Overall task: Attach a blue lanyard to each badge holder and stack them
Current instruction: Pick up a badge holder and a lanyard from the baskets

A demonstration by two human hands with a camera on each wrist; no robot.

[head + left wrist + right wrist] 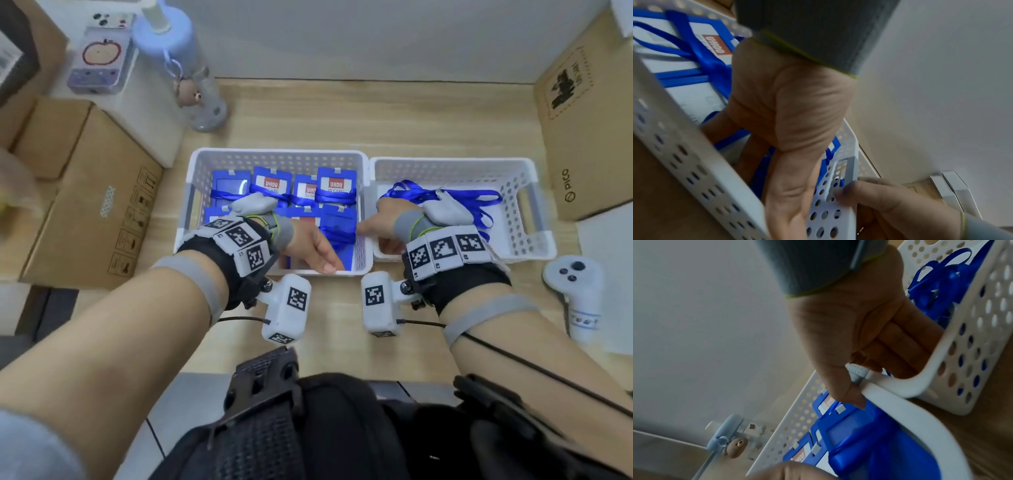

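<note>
A light wooden surface (pixel 428 120) carries two white perforated baskets side by side, touching: the left basket (pixel 202 174) and the right basket (pixel 527 185). Cardboard boxes (pixel 89 192) stand at both ends, a clear bottle (pixel 191 68) at back left, a white controller (pixel 575 291) at front right.

Flat blue plastic badge holders (pixel 272 185), each wrapped by a blue ribbon lanyard, lie in two rows inside the left white perforated basket (pixel 198 178). Loose blue ribbon lanyards (pixel 462 198) lie tangled in the right white perforated basket (pixel 527 192), which touches the left one.
</note>
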